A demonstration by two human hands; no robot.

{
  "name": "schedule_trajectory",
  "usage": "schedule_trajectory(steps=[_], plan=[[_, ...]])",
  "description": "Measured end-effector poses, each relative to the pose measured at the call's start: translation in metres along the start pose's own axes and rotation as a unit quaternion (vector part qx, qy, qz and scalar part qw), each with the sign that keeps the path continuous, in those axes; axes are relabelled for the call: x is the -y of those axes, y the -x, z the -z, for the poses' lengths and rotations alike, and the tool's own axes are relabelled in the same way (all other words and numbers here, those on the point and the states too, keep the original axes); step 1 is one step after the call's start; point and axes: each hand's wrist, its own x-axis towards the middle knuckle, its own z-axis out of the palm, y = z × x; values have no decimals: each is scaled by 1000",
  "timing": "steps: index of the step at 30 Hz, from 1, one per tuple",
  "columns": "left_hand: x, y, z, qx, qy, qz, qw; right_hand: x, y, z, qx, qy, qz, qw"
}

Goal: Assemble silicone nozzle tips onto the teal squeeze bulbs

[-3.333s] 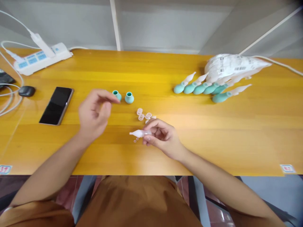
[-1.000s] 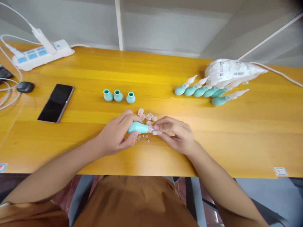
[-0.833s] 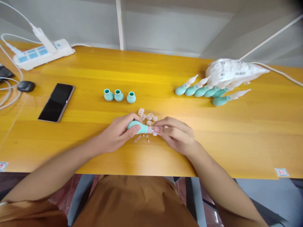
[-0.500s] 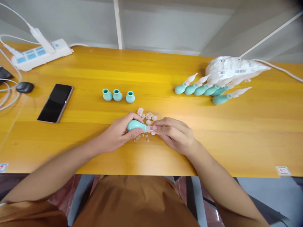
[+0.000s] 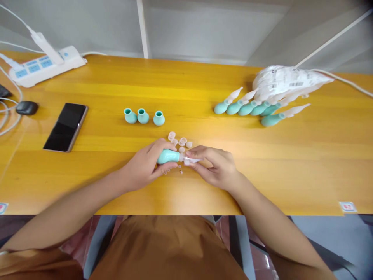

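My left hand [image 5: 150,161] is wrapped round a teal rubber squeeze bulb [image 5: 169,156] lying on its side, its neck pointing right. A clear nozzle [image 5: 194,159] sits at the bulb's neck, and my right hand [image 5: 217,165] holds it between thumb and fingers. Small translucent caps [image 5: 171,135] lie just beyond the hands. Tiny pale rings [image 5: 181,172] are scattered on the near side, partly hidden by my left thumb. Three open teal bulbs [image 5: 159,118] stand further back, left of centre.
Several teal bulbs with pale nozzles [image 5: 272,119] lie at the back right by a white plastic bag [image 5: 291,82]. A phone [image 5: 65,127], a black mouse [image 5: 27,107] and a power strip [image 5: 48,66] with cables are at the left. The wooden table's front edge [image 5: 175,213] is close to me.
The fingers of my right hand have shifted and spread on the nozzle, so more of it shows. My left hand still grips the bulb. The view has moved slightly.
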Motion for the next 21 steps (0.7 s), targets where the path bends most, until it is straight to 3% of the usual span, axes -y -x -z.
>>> schedule_trajectory(steps=[6,10,21], plan=[[-1,0,0,-5,-7,-28,1000,1,5,-4,4,-84,-85,993],[-1,1,0,-11,5,-34,999,3,8,-7,8,-169,-155,973],[6,0,-1,-18,9,-121,992,8,0,-11,20,-392,-303,868]])
